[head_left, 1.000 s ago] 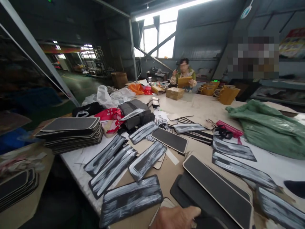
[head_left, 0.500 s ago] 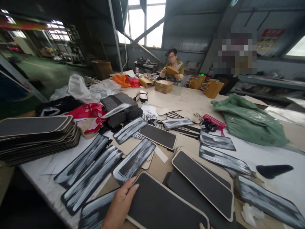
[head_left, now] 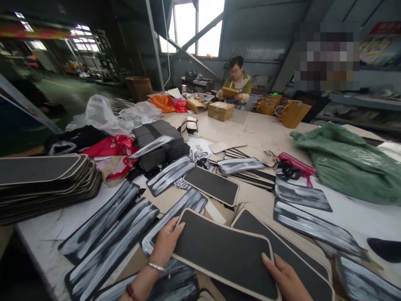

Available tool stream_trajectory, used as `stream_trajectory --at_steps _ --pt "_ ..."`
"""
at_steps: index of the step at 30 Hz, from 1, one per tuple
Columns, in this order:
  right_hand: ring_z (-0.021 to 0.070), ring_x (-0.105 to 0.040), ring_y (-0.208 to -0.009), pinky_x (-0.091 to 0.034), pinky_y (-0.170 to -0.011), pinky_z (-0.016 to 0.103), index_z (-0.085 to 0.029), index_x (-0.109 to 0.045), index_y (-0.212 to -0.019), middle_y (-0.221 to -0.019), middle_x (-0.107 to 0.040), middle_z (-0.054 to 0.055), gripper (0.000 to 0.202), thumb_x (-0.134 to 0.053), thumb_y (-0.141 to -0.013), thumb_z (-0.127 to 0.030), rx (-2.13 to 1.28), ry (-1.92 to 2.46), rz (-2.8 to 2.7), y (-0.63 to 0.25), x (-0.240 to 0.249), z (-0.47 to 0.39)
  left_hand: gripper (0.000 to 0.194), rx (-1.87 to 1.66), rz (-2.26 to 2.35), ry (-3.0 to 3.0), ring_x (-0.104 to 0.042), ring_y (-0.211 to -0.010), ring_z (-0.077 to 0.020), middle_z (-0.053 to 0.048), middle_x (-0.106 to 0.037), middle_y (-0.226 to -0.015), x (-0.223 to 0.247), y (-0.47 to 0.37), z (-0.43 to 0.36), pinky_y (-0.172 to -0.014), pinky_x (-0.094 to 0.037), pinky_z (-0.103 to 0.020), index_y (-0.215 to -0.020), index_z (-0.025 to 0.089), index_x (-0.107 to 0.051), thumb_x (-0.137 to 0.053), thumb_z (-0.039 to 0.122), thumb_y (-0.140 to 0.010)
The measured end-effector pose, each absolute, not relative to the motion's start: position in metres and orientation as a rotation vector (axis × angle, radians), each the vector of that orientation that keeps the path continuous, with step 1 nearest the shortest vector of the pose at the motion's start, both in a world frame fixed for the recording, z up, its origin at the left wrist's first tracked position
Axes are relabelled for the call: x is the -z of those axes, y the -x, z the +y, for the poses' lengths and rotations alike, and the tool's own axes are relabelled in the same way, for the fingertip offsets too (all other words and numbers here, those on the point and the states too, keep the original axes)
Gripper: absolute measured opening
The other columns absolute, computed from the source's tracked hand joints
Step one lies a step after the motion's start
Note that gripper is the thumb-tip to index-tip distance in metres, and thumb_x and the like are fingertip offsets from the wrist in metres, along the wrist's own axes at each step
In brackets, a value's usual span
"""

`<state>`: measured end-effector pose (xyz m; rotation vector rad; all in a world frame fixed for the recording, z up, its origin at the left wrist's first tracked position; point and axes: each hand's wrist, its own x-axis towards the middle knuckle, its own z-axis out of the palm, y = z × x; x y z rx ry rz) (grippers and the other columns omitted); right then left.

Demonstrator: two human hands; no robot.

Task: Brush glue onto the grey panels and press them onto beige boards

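Note:
A dark grey rectangular panel (head_left: 224, 251) with rounded corners and a beige rim is held between both my hands, tilted above the table. My left hand (head_left: 167, 240) grips its left end, thumb on top and fingers underneath. At the right end, my right hand (head_left: 283, 271) pinches the edge with the thumb on the dark face. Similar panels lie in a pile (head_left: 282, 246) just right of and beneath the held one. Dark panels smeared with white paste, such as one smeared panel (head_left: 117, 246), lie spread out to the left; others lie to the right.
A tall stack of panels (head_left: 40, 175) stands at the left edge. Beyond lie grey bundles (head_left: 156, 136), a red bag (head_left: 108, 146) and a green sack (head_left: 347, 163). Across the table a person (head_left: 236, 81) holds a yellow item near a cardboard box (head_left: 221, 110).
The held panel has been raised and shifted slightly right. My right hand, mostly out of frame before, now shows on its right end. The view has turned a little.

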<state>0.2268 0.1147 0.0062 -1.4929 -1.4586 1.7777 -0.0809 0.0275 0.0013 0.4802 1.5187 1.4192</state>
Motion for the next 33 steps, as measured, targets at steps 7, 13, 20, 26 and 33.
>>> stream_trajectory --at_steps 7,13,20,26,33 --pt "0.0254 -0.060 -0.079 -0.048 -0.070 0.034 -0.017 -0.060 -0.079 -0.077 -0.066 0.007 0.044 -0.044 -0.073 -0.058 -1.202 1.496 -1.813 -0.189 -0.019 0.211 0.037 -1.441 1.711 -0.723 -0.061 -0.065 -0.0195 -0.004 -0.066 -0.069 -0.004 0.116 0.138 -0.063 -0.050 -0.031 -0.083 0.012 -0.062 -0.062 0.042 -0.063" --pt "0.0215 -0.059 -0.076 -0.043 -0.071 0.032 -0.017 -0.057 -0.090 -0.084 -0.064 0.008 0.036 -0.040 -0.076 -0.045 -0.773 1.767 -1.841 -0.197 -0.007 0.253 0.055 -1.416 1.955 -0.763 -0.060 -0.079 -0.0185 -0.007 -0.063 -0.087 0.001 0.126 0.177 -0.075 -0.046 -0.031 -0.108 0.012 -0.051 -0.065 0.039 -0.062" --pt "0.0231 -0.060 -0.072 -0.041 -0.068 0.033 -0.022 -0.058 -0.079 -0.074 -0.065 0.005 0.037 -0.038 -0.075 -0.053 -0.568 1.984 -1.793 -0.297 0.005 0.157 0.024 -1.178 1.933 -0.991 -0.054 -0.059 -0.0143 0.003 -0.055 -0.059 0.021 0.073 0.086 -0.060 -0.042 -0.026 -0.069 0.019 -0.051 -0.058 0.041 -0.064" --pt "0.0226 -0.057 -0.065 -0.040 -0.060 0.032 -0.022 -0.055 -0.078 -0.072 -0.062 0.006 0.039 -0.034 -0.073 -0.055 -0.445 2.261 -1.596 -0.357 0.021 0.088 0.029 -0.951 1.716 -0.909 -0.052 -0.053 -0.0139 0.004 -0.052 -0.050 0.033 0.011 0.028 -0.056 -0.040 -0.025 -0.058 0.019 -0.050 -0.059 0.047 -0.062" --pt "0.0249 -0.057 -0.078 -0.043 -0.072 0.037 -0.019 -0.054 -0.078 -0.081 -0.061 0.011 0.039 -0.032 -0.073 -0.050 -0.325 2.140 -1.613 -0.369 0.029 0.076 0.031 -0.947 1.600 -0.796 -0.050 -0.046 -0.0126 0.002 -0.055 -0.047 0.036 -0.029 -0.008 -0.047 -0.038 -0.023 -0.057 0.018 -0.051 -0.060 0.047 -0.062"
